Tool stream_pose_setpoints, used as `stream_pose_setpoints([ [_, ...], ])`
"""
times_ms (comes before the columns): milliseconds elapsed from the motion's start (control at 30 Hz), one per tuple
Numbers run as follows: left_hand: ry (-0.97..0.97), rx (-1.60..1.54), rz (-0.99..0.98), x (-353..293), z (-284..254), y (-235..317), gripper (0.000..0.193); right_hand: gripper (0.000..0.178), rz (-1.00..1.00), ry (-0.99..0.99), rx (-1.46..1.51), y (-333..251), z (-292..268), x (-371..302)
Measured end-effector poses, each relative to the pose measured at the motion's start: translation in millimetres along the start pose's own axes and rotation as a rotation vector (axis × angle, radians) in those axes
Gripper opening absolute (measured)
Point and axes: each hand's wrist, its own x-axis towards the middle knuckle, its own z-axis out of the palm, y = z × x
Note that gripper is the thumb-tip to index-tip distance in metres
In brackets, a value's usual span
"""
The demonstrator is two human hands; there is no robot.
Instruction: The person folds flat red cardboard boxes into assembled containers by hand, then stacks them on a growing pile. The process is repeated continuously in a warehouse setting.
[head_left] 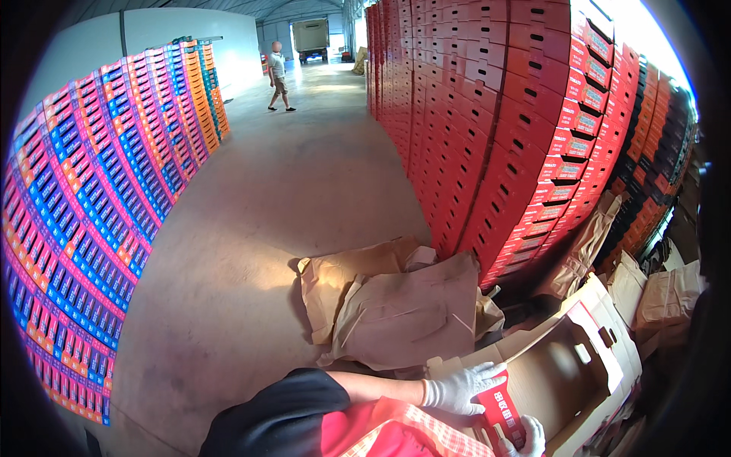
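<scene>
The grip of the left hand (459, 390), in a white glove at the lower right of the frame, shows fingers extended and thumb set apart along a red panel (499, 411) with white printing; whether it is clamped there I cannot tell. The right hand (531, 438), likewise gloved, lies at the lower edge beside the panel's lower end, partly cut off; its closure cannot be determined. The panel stands at the near side of an open-topped carton (544, 381), brown inside, which lies tilted at the lower right. Above and left of it, creased brown paper (411, 316) lies on the concrete floor (228, 244). Tall stacks of red cartons (457, 114) occupy the upper right, with dark and orange stacks (647, 152) beyond at the right. Pink, blue and orange stacks (91, 213) line the left. At upper centre, a person (278, 76) in shorts is on the aisle floor; a truck (310, 38) stands farther back.
</scene>
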Motion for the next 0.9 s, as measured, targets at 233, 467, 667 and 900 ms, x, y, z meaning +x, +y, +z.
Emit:
stream_pose_setpoints([
  [233, 0.028, -0.007, 0.018, 0, 7, -8, 0.089, 0.042, 0.012, -0.03, 0.058, 5, 3, 0],
  [467, 0.01, -0.02, 0.039, 0, 9, -15, 0.088, 0.05, 0.051, -0.112, -0.005, -7, -6, 3],
  [667, 0.035, 0.049, 0.08, -2, 11, -16, 0.086, 0.069, -0.007, -0.114, 0.007, -25, -16, -5],
  [900, 0.01, 0.158, 0.105, -2, 11, -15, 0.086, 0.082, -0.089, 0.037, -0.466, -22, -1, -13],
])
